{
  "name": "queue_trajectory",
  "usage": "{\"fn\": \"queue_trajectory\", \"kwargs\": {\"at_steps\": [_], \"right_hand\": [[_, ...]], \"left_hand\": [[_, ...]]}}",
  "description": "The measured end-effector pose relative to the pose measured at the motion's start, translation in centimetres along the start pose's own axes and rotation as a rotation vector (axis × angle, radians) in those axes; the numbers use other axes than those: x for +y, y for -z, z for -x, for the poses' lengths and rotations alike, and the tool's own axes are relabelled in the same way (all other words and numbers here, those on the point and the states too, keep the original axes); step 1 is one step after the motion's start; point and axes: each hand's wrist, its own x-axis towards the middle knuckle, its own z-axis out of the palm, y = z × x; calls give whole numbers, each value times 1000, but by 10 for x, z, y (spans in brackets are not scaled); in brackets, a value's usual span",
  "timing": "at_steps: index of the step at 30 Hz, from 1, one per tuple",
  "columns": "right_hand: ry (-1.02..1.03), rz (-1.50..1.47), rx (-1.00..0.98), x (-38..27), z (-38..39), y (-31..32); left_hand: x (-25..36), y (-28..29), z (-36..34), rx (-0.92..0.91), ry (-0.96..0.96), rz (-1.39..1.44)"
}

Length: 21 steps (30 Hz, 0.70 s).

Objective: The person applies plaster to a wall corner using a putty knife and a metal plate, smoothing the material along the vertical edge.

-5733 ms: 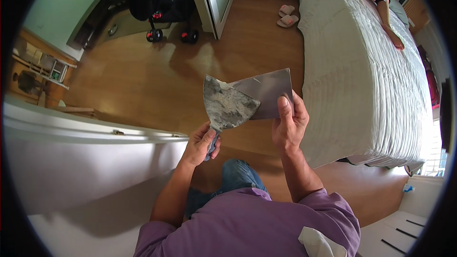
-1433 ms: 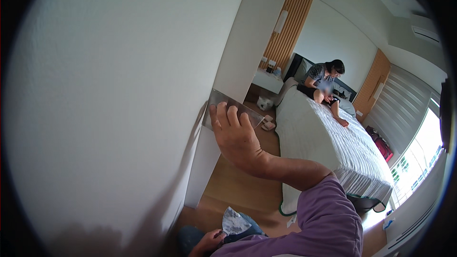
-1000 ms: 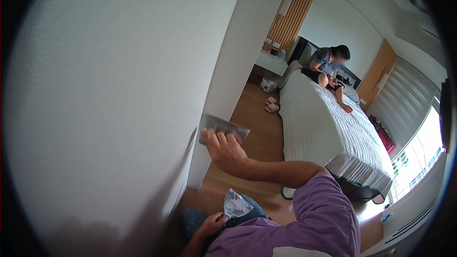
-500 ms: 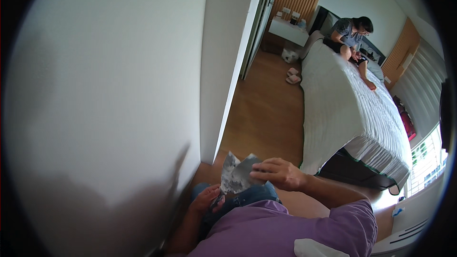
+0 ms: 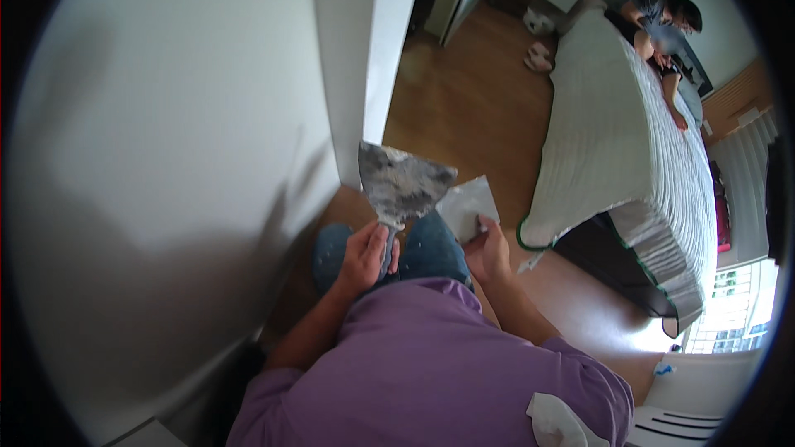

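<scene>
The flat plate (image 5: 469, 207) is now off the edge of the wall (image 5: 182, 132), so wall contact seems paused; the right hand (image 5: 489, 253) pinches it near the knee (image 5: 431, 247), beside the putty knife (image 5: 404, 182), whose handle the left hand (image 5: 361, 260) encloses in curled fingers.

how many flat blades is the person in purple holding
2: a wide putty knife in the left hand and a handleless, roughly rectangular blade in the right hand.

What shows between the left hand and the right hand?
In the head view, a leg in jeans shows between the left hand and right hand.
</scene>
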Motion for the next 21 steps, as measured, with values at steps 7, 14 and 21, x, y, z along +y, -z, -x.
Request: {"fn": "queue_trajectory", "kwargs": {"at_steps": [7, 14, 21], "right_hand": [[246, 344, -23, -21, -27, 4], [219, 806, 181, -16, -64, 52], [-131, 1485, 87, 37, -194, 113]], "left_hand": [[6, -1, -16, 51, 18, 40], [3, 63, 13, 127, 159, -227], [-25, 88, 26, 240, 472, -301]]}}
